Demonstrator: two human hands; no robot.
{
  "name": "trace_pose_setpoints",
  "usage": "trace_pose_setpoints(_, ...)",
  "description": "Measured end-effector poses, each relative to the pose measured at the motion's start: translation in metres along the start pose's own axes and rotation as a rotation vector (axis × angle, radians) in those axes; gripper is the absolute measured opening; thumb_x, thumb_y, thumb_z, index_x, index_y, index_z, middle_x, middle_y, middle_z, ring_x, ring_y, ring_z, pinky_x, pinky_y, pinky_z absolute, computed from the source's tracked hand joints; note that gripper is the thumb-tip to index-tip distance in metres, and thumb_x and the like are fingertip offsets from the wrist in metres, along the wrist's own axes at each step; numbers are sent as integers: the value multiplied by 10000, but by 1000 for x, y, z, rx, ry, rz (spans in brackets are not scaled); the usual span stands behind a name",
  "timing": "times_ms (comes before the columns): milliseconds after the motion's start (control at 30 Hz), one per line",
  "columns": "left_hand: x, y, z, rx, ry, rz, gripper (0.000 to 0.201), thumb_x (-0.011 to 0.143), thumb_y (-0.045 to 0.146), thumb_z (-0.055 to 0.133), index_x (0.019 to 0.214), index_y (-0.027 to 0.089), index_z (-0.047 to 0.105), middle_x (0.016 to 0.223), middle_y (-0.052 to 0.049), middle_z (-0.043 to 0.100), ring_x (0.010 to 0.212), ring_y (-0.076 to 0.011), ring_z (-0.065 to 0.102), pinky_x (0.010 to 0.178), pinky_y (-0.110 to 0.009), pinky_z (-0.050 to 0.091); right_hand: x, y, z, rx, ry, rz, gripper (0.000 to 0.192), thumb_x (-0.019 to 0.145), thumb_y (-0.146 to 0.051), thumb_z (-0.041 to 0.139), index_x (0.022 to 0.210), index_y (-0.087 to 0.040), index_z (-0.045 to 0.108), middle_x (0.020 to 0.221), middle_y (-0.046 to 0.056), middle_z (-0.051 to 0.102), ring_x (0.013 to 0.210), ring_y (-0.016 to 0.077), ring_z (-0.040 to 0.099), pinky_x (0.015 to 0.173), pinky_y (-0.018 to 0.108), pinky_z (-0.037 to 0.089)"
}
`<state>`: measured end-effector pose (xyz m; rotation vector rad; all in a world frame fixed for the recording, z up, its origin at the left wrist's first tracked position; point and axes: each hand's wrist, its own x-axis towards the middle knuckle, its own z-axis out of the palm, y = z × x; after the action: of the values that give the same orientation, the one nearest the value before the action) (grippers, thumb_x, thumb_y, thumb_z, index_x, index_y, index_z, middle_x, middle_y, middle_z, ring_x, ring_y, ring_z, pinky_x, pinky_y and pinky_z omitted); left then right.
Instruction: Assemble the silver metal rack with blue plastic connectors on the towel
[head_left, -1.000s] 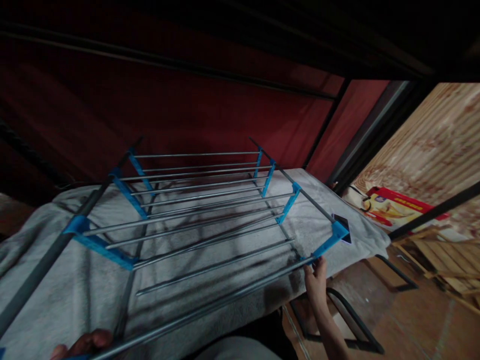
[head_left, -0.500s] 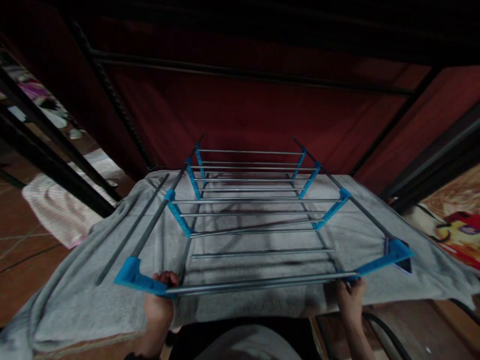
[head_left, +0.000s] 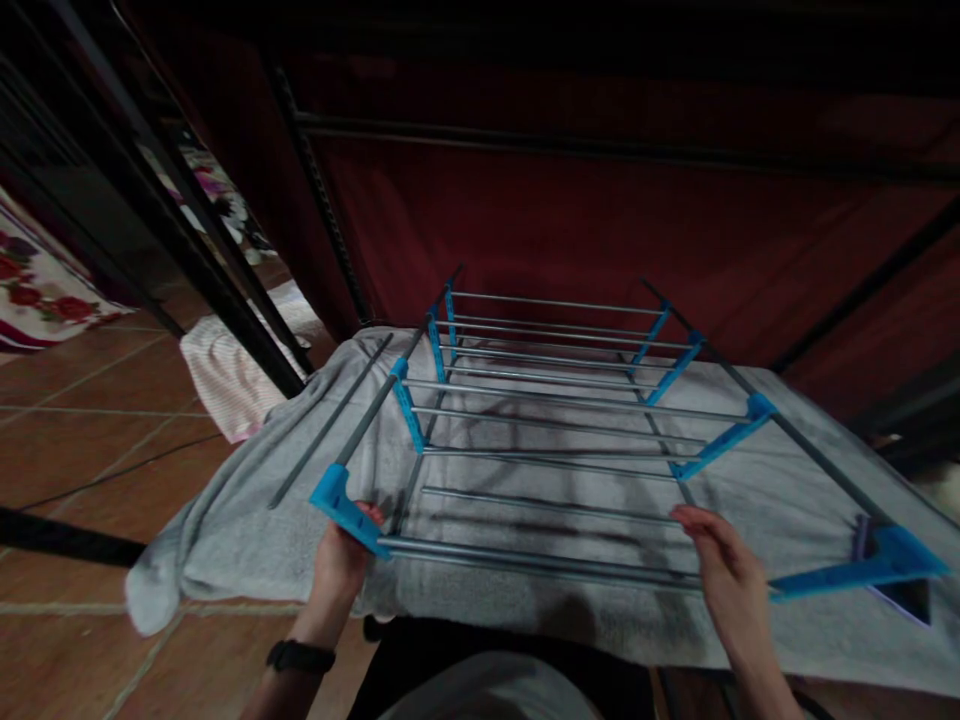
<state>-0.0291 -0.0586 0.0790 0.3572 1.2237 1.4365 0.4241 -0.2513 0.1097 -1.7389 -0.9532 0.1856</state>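
A rack of grey metal tubes and blue plastic brackets stands on a grey blanket. My left hand is closed around the blue bracket at its near left corner. My right hand is over the right part of the near crossbar, fingers partly stretched leftward and apart. Its fingertips come close to the right end of a loose rod on the blanket; whether they touch is unclear. The near right bracket is free of my hands.
Another loose tube lies along the left side of the rack. A dark flat object with a purple edge is under the right corner. Behind is a red panel in a dark metal frame. A striped cloth lies at left on the tiled floor.
My right hand has let go of the near right bracket and moved inward along the crossbar. The left hand stays on its bracket. The view has turned to the left.
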Motion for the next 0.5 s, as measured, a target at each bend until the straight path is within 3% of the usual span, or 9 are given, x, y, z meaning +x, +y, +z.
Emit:
trace_pose_setpoints(67,8,4,1,-8,26,-2,146,813,245,624,685,197,572,631,21,627,624,-145,628,650,-266,560,24,-14,29,10,-320,-73,288,920,-370,499,1031,-204,706,1031,80,733,978,227,679,932,399,517)
trace_pose_setpoints(133,14,3,3,10,-2,-13,167,856,255,604,705,185,592,663,7,646,655,-144,645,687,-265,572,40,-27,64,-5,-526,-234,290,941,-254,450,1063,-205,708,1076,77,721,1020,204,668,952,377,510)
trace_pose_setpoints(267,28,-7,3,68,-33,-77,226,866,353,603,725,179,633,713,-31,687,708,-163,663,660,-252,577,53,-45,128,-136,-707,-514,393,904,-53,407,1122,-206,696,1151,65,701,1107,165,629,1006,331,480)
trace_pose_setpoints(333,37,-12,-1,80,-50,-114,211,827,389,631,735,199,648,755,-32,700,764,-173,674,670,-246,589,56,-50,152,-297,-752,-631,396,913,-62,444,1210,-212,659,1287,73,647,1202,183,575,1058,358,448)
trace_pose_setpoints(400,49,-17,-9,127,-66,-148,223,781,447,665,742,227,655,797,-32,706,796,-197,678,657,-277,604,60,-51,170,-465,-766,-702,430,913,-91,482,1316,-195,589,1391,98,575,1266,220,523,1079,398,429)
trace_pose_setpoints(500,67,-24,-26,194,-137,-93,306,715,565,710,768,271,645,814,-20,708,815,-229,677,639,-339,620,65,-48,185,-658,-790,-725,483,909,-92,483,1384,-177,513,1365,122,579,1222,235,542,1055,422,435)
